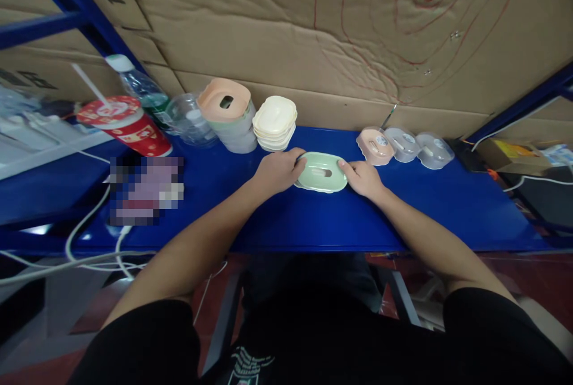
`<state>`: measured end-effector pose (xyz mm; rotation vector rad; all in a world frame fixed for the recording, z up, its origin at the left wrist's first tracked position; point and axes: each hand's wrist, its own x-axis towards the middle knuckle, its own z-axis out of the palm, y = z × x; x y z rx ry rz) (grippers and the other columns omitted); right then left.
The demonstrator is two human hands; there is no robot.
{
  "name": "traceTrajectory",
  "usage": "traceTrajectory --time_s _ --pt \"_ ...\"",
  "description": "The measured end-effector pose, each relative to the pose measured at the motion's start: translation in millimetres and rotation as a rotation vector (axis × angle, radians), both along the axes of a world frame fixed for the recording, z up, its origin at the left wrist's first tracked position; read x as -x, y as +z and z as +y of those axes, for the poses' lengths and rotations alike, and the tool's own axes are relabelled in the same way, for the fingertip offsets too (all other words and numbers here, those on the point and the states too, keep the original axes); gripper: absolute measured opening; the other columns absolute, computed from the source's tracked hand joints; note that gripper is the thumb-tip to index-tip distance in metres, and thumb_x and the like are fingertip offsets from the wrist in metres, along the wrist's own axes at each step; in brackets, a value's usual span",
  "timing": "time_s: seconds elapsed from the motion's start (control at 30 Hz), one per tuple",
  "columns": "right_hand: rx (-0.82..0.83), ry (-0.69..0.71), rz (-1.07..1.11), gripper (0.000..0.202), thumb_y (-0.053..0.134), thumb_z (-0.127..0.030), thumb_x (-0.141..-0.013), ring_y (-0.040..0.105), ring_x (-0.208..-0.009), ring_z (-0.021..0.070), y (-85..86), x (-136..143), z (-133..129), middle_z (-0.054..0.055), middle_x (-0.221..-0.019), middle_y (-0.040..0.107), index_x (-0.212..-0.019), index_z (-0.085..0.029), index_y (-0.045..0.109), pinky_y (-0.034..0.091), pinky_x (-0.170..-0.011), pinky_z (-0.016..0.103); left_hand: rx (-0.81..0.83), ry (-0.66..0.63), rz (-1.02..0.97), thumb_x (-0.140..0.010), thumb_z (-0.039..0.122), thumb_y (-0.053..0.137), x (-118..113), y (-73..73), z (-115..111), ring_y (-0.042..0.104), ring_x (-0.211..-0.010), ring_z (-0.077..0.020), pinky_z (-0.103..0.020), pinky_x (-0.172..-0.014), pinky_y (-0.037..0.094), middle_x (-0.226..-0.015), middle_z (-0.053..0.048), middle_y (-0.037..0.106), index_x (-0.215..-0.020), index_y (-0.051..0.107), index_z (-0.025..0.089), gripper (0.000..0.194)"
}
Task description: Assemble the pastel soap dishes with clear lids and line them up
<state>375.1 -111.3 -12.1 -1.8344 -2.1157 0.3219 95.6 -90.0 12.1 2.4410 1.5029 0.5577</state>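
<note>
A light green plastic dish (319, 171) with an oblong slot in its middle lies level just above or on the blue table. My left hand (278, 171) is closed on its left end, thumb pressed near the rim. At the opposite end my right hand (363, 178) grips the rim, thumb on top and fingers partly hidden. Behind my left hand stands a stack of cream dishes (274, 119). Next to it is a taller stack topped by a peach slotted dish (225, 100). Right of my right hand sit a peach box (375, 145) and two greyish boxes (403, 144) with clear covers.
A red paper cup (134, 128) with a straw, a clear bottle (141, 83) and a clear round container (190, 117) stand at the left. White cables (96, 261) run over the left edge. Cardboard (250, 33) walls the back. A thin pen-like stick (388, 116) leans there.
</note>
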Motion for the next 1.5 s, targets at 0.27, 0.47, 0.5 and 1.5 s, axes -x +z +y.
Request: traceTrajectory --time_s 0.27,0.47,0.5,1.5 --pt "0.133 -0.016 -0.197 0.092 0.016 -0.084 -0.107 0.074 -0.091 0.0288 4.3 9.3 9.9 0.014 -0.089 0.08 -0.074 -0.021 0.074 0.034 -0.065 0.035 0.177 0.001 0.163 -0.113 0.041 0.032 -0.2 -8.0 21.7 0.071 -0.128 -0.0289 -0.04 -0.106 0.054 -0.138 -0.012 0.077 -0.134 0.075 0.02 0.052" --pt "0.135 -0.007 -0.168 0.09 0.017 -0.087 -0.104 0.072 -0.085 0.0267 1.0 5.9 12.6 0.012 -0.084 0.078 -0.068 -0.023 0.068 0.032 -0.063 0.034 0.206 0.011 0.159 -0.112 0.045 0.034 -7.1 -14.1 23.1 0.073 -0.119 -0.0296 -0.04 -0.099 0.055 -0.128 -0.012 0.08 -0.121 0.08 0.021 0.052" --pt "0.123 0.003 -0.15 0.089 0.018 -0.088 -0.104 0.071 -0.083 0.0262 0.2 4.6 12.6 0.012 -0.081 0.077 -0.066 -0.023 0.065 0.032 -0.063 0.034 0.174 0.016 0.111 -0.111 0.047 0.039 -6.8 -15.3 23.0 0.074 -0.117 -0.0301 -0.041 -0.097 0.056 -0.126 -0.011 0.081 -0.12 0.081 0.023 0.049" --pt "0.067 0.206 0.099 0.079 0.031 -0.088 -0.102 0.066 -0.072 0.0224 -5.1 -14.0 12.1 0.006 -0.075 0.074 -0.068 -0.024 0.063 0.039 -0.068 0.033 -0.323 0.874 -0.433 -0.079 0.017 0.084 176.9 0.6 102.9 0.049 -0.101 -0.0246 -0.052 -0.11 0.041 -0.09 -0.002 0.051 -0.079 0.055 0.021 0.029"
